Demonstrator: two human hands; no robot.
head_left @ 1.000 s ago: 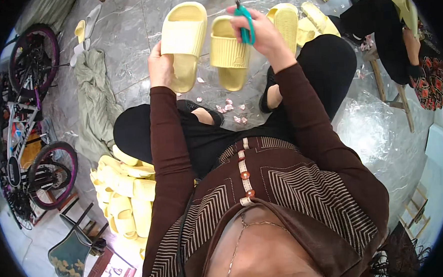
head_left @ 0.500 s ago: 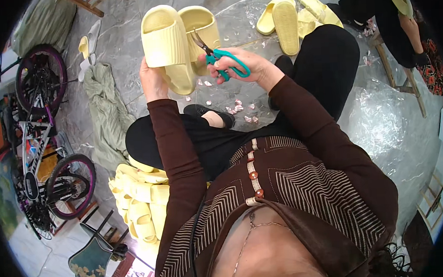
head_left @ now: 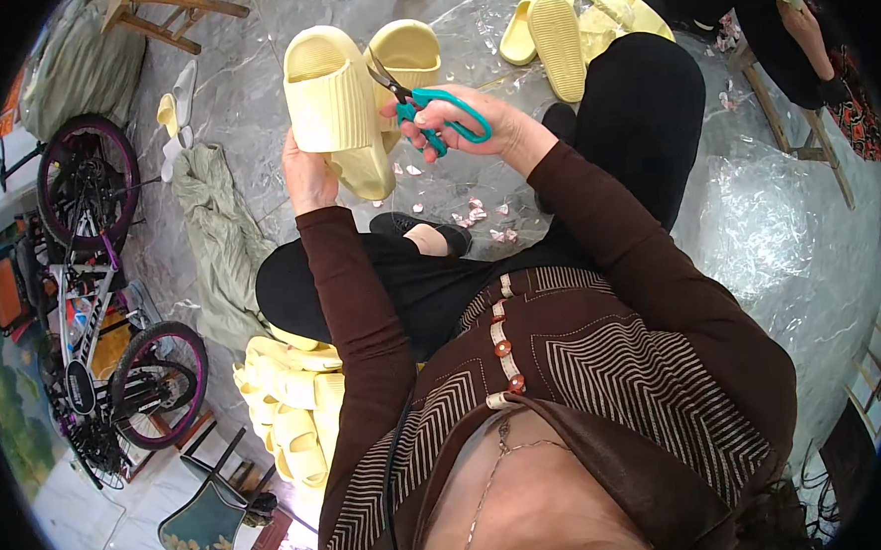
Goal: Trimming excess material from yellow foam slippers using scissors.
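Fingers [head_left: 431,126] of our right hand [head_left: 468,129] are threaded through the teal scissors [head_left: 430,106], blades slightly parted just beside the pale yellow slipper [head_left: 332,106]; our left hand [head_left: 308,172] clamps that slipper's lower edge, holding it up with a second one behind it. We judge the trimming midway: pink scraps [head_left: 477,216] lie below the slipper on the grey floor [head_left: 242,106], a heap [head_left: 293,412] waits farther below, loose ones [head_left: 557,30] lie to its right. A bicycle [head_left: 92,283] stands off to its left.
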